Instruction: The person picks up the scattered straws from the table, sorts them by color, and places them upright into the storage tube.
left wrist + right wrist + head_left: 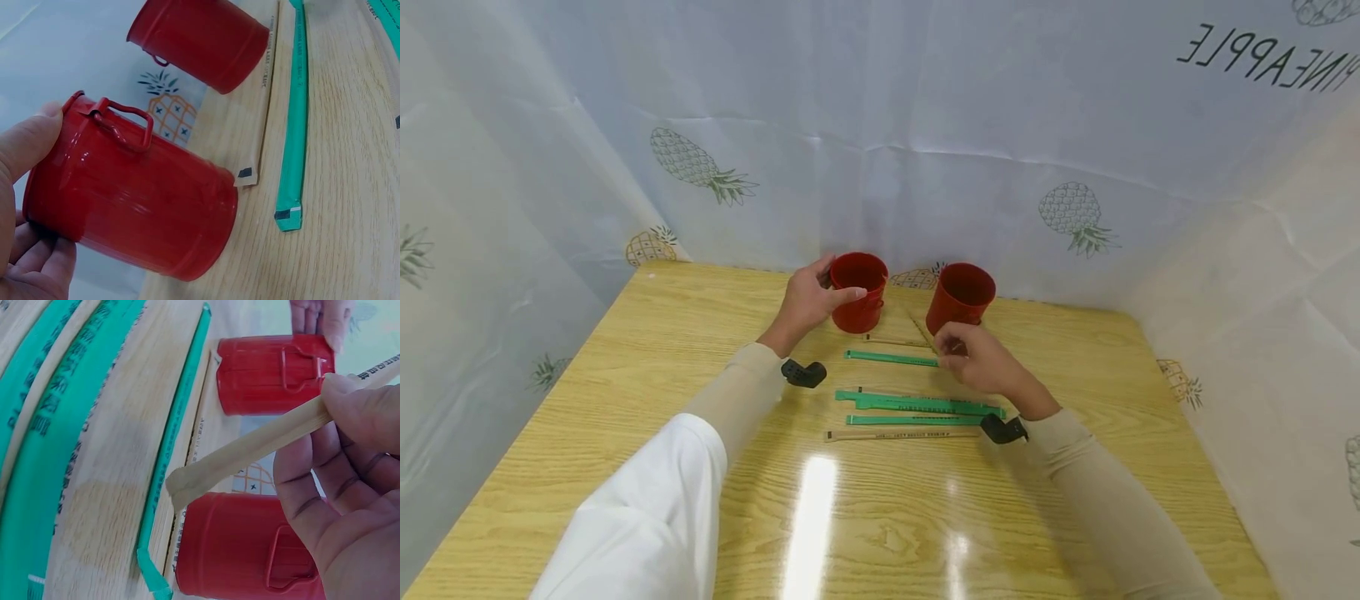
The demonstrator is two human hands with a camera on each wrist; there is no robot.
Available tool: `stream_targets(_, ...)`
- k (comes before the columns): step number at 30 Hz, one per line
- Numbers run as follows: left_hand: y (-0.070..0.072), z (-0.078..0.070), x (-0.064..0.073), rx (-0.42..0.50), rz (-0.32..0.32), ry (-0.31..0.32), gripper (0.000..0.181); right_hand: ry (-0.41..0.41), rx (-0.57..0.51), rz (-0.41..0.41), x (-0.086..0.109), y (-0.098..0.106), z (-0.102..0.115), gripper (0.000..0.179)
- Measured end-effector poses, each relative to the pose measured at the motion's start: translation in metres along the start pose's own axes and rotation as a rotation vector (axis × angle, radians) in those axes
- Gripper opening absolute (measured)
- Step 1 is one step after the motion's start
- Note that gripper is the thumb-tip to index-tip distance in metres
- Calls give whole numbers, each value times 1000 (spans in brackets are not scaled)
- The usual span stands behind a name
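Observation:
My left hand (808,300) grips the left red metal bucket (137,194) at its rim, thumb and fingers on either side. A wire handle shows on the bucket's side. My right hand (981,358) pinches a long, thin tan paper packet (262,447) between thumb and fingers; it slants up off the tabletop towards the gap between the buckets. The right red bucket (951,308) stands upright just beyond this hand. A green packet (891,358) and a tan packet (891,340) lie flat in front of the buckets, their right ends near or behind my right hand.
Nearer to me, several more packets lie side by side across the wooden table (880,533), among them a wide green packet (925,405) and a tan packet (902,434). A pineapple-print curtain (880,192) hangs right behind the buckets and along both sides.

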State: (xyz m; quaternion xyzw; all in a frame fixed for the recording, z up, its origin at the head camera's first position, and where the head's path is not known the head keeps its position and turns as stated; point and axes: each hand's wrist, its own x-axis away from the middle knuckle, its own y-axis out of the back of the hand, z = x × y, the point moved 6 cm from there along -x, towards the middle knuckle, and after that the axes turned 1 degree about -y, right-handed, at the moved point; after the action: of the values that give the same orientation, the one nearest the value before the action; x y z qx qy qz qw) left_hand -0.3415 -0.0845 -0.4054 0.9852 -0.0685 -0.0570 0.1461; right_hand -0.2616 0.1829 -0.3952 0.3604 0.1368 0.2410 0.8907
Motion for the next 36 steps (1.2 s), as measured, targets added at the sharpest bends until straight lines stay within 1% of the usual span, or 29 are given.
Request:
stream_targets(2,0,0,0,0,5,-1,90,-11,-32,-13,-2,1,1,11)
stream_targets(7,1,1,0,1,6,1,91,-19,-72,-44,-5,4,2,11)
stream_targets(14,0,1,-1,2,3,7,92,-33,-177,-95,-13,7,5,10)
stream_targets(17,0,0,0,6,5,8,91,-23,-189,-124,-17,9,7,10)
stream_targets(20,0,-1,1,10,9,11,90,-30,-205,-148,-23,12,12,9)
stream_targets(25,-1,0,1,5,15,22,90,-39,-219,-184,-36,18,19,8)
stream_targets(29,-1,1,1,0,16,14,90,-25,-211,-212,-50,22,26,9)
stream_targets(32,-1,1,1,-6,11,8,89,-17,-225,-222,-60,25,33,9)
stream_targets(36,-1,0,0,-15,2,11,91,-14,-271,-233,-73,26,41,9)
